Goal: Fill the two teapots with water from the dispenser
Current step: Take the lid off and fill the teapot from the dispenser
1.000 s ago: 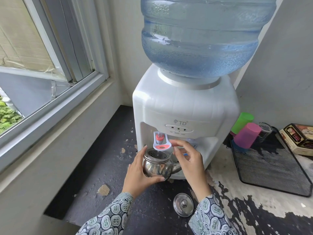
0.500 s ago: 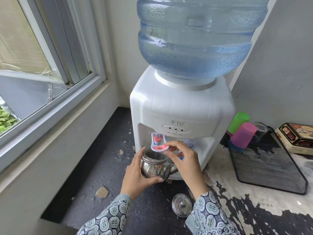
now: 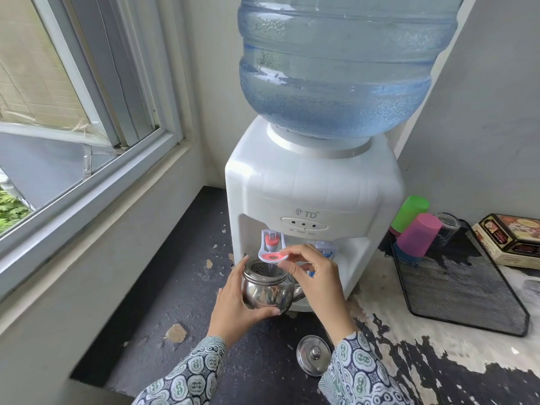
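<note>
A small steel teapot (image 3: 267, 290) with its strainer in the mouth is held under the red tap (image 3: 271, 248) of the white water dispenser (image 3: 309, 188). My left hand (image 3: 236, 308) grips the pot's body from the left. My right hand (image 3: 314, 277) pinches the red tap's lever between thumb and fingers, just above the pot's mouth. A thin stream seems to fall into the strainer. The pot's steel lid (image 3: 313, 358) lies on the counter in front. The blue tap (image 3: 325, 249) is partly hidden behind my right hand. A second teapot is not in view.
A big blue water bottle (image 3: 336, 68) tops the dispenser. To the right a black mesh tray (image 3: 464, 296) holds green (image 3: 410, 213) and pink cups (image 3: 420, 233) and a glass (image 3: 447, 226). A printed box (image 3: 514, 238) sits further right. A window (image 3: 73, 112) lines the left wall.
The hands and teapot have kept their places under the red tap. The camera has dipped slightly, so the dispenser sits a little higher in view.
</note>
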